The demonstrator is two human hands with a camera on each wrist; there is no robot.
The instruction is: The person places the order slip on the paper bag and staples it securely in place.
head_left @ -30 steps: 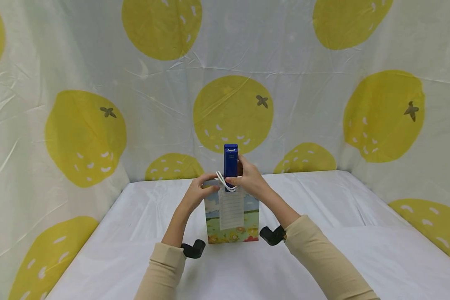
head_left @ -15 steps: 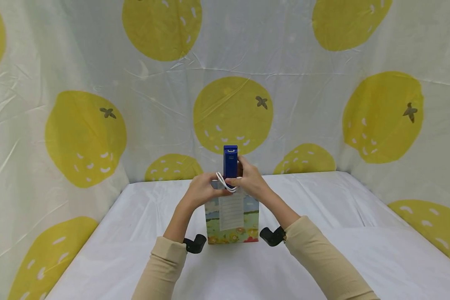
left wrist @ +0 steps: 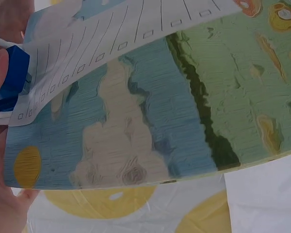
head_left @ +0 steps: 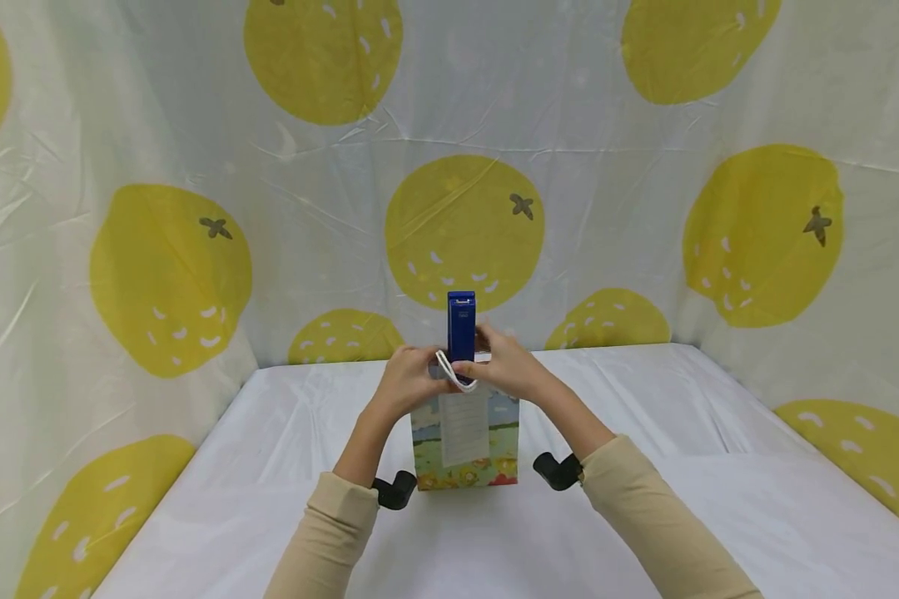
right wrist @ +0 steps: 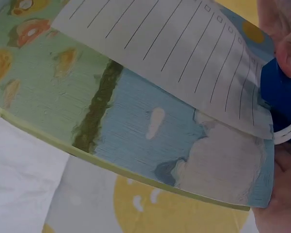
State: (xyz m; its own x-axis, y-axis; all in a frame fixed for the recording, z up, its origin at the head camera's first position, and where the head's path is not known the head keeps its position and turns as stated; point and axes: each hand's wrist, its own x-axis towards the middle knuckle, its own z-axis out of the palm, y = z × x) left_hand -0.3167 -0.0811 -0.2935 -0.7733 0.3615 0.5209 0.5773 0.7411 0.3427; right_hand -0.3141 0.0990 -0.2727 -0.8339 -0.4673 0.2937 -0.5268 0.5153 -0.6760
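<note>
A blue stapler [head_left: 461,326] stands on end at the top edge of a paper gift bag [head_left: 429,459] printed with a painted landscape. My right hand [head_left: 515,368] grips it from the right, thumb across its lower part. From the left, my left hand [head_left: 406,384] closes in at the same place, thumb in front and fingers behind the bag's top. Under the stapler's lower end lies a lined checklist sheet [right wrist: 184,58], hanging down the bag's front and bowing away from it. The white cord handle [head_left: 455,376] loops past both thumbs. The stapler's mouth is mostly hidden.
The bag stands upright on a table covered with white cloth [head_left: 607,516]. Behind and at the sides hangs a white curtain [head_left: 607,200] with yellow lemon prints. A black wrist camera mount [head_left: 395,491] sits on the left wrist, another mount [head_left: 558,471] on the right.
My left hand has moved right, its thumb from the bag's front to the stapler's lower end. The right wrist has shifted slightly right and down. The sheet's lower end has dropped a little.
</note>
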